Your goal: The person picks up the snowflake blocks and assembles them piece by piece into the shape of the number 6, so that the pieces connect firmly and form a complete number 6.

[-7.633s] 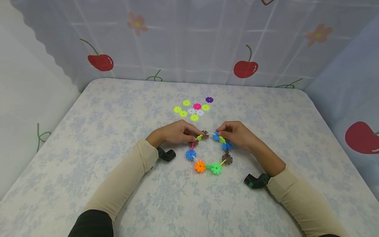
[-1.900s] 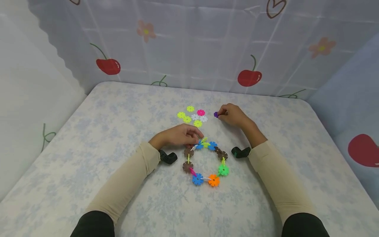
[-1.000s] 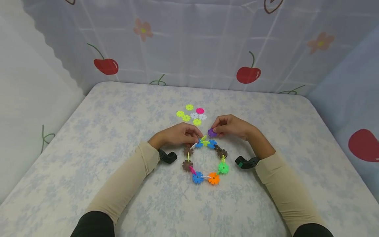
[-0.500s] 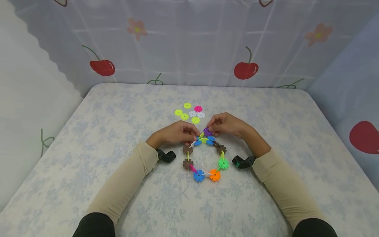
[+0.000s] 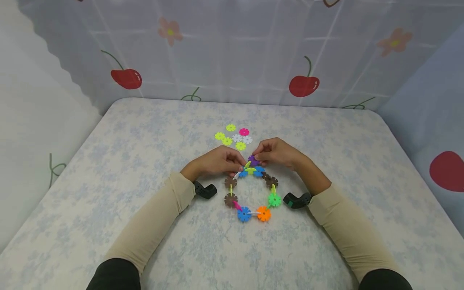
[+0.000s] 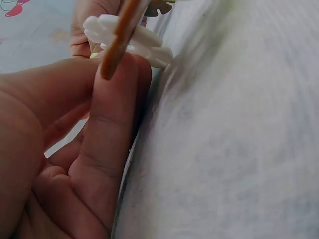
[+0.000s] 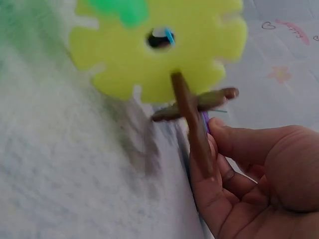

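Note:
A ring of interlocking plastic snowflake discs lies mid-table, with an orange disc point(image 5: 264, 214), a bright green disc point(image 5: 274, 199) and brown discs point(image 5: 230, 200) among its links. My left hand point(image 5: 219, 161) pinches the ring's far side by a blue disc point(image 5: 243, 173); a yellow disc point(image 5: 247, 164) stands up there. Between thumb and finger, my right hand point(image 5: 280, 154) holds a purple disc point(image 5: 253, 160) against or right beside that yellow disc; whether they interlock is hidden. In the left wrist view, a white disc point(image 6: 102, 26) and a brown disc point(image 6: 122, 40) sit by the fingertips.
Beyond the hands lie loose discs: several yellow ones point(image 5: 230, 127), a pink one point(image 5: 244, 132) and two white ones point(image 5: 247, 139). A patterned cloth covers the table point(image 5: 203, 249). Curtains point(image 5: 224, 52) printed with cherries hang behind it.
The right hand has picked up the purple disc from the back and brought it to the ring. One yellow disc has left the loose group, and an upright yellow one stands on the ring.

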Demonstrator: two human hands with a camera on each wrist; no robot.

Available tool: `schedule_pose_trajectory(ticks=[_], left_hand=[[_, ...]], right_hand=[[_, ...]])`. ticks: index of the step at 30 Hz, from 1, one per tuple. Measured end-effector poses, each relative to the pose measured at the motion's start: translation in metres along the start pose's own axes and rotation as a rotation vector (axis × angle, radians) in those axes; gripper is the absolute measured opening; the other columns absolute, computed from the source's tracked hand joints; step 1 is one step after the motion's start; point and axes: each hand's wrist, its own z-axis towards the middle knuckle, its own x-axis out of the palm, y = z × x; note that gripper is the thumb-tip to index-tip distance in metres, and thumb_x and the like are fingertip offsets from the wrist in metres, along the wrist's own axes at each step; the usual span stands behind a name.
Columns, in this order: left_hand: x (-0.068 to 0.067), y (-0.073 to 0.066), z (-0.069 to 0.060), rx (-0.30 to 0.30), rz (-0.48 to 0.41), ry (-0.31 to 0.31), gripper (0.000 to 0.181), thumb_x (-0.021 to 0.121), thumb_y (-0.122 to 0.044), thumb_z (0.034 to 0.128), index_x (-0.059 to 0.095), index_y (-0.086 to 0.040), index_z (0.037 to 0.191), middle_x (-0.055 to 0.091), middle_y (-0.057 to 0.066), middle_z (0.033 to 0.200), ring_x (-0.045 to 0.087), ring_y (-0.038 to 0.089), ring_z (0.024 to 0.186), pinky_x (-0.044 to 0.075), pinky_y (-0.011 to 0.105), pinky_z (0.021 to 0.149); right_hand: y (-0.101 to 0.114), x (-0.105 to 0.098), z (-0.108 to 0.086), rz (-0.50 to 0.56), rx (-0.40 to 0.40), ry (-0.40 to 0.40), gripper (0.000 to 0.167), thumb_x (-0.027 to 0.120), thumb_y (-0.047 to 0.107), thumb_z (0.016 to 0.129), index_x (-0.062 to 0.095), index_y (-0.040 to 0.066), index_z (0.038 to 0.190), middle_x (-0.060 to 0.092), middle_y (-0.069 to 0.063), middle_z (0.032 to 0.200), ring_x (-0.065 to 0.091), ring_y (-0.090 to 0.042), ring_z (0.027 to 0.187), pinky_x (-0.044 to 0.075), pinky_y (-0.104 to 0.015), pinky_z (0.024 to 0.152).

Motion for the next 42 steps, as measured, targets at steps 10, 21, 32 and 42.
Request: schedule_pose_trajectory(ticks=[10,21,32,42], left_hand=[[0.003,-0.002,0.002,-0.045,0.012,-0.025,0.009,0.069,-0.005,0.0968,0.073,-0.001,0.103,0.070,0.010,0.091,0.064,0.018,0.071,0.058,0.035,0.073],[0.005,-0.002,0.000,-0.040,0.026,-0.035,0.008,0.068,-0.005,0.0979,0.072,-0.001,0.103,0.069,0.009,0.091,0.065,0.016,0.073,0.059,0.035,0.074],[0.001,-0.001,0.001,-0.066,0.005,0.000,0.009,0.067,-0.007,0.0990,0.070,-0.001,0.105,0.069,0.010,0.093,0.064,0.019,0.073,0.059,0.036,0.076],[-0.002,-0.003,-0.001,-0.059,0.029,0.000,0.012,0.061,-0.009,0.1026,0.068,-0.002,0.110,0.065,0.011,0.092,0.063,0.023,0.074,0.059,0.037,0.074]], right_hand=[[0.003,0.008,-0.001,-0.010,-0.031,-0.003,0.009,0.066,0.000,0.097,0.071,-0.006,0.102,0.070,-0.012,0.088,0.063,-0.019,0.071,0.058,-0.030,0.072],[0.007,0.010,0.001,-0.048,-0.041,0.005,0.011,0.066,0.003,0.098,0.072,-0.006,0.103,0.072,-0.013,0.088,0.064,-0.020,0.072,0.057,-0.029,0.071],[0.001,-0.009,0.006,-0.401,-0.057,-0.077,0.038,0.051,0.016,0.107,0.058,0.014,0.145,0.058,-0.009,0.086,0.045,-0.021,0.072,0.044,-0.035,0.074],[0.005,-0.007,0.010,-0.596,-0.044,-0.091,0.035,0.051,0.017,0.107,0.061,0.013,0.141,0.059,-0.018,0.132,0.055,-0.033,0.115,0.044,-0.051,0.100]])
